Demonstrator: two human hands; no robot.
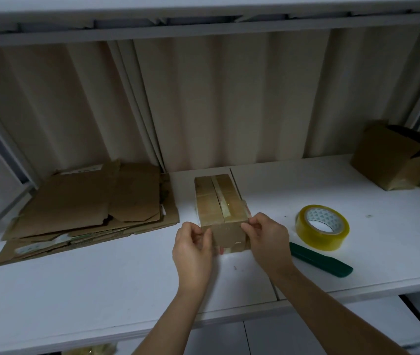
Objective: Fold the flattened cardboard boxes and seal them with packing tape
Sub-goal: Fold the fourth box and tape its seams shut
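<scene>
Small brown cardboard box [220, 201], folded up with clear tape along its top seam, sits at the middle of a white shelf-like table [101, 278], its near end between both hands. Left hand [193, 248] and right hand [265, 239] each curl fingers and thumb onto a near corner, probably to steady it while pressing tape down over the end. A stack of flattened brown cardboard boxes [88, 208] lies to the left, a yellow roll of packing tape [322, 226] and green cutter [321, 260] to the right, another folded box [393, 160] at far right, pale curtain [203, 98] behind
</scene>
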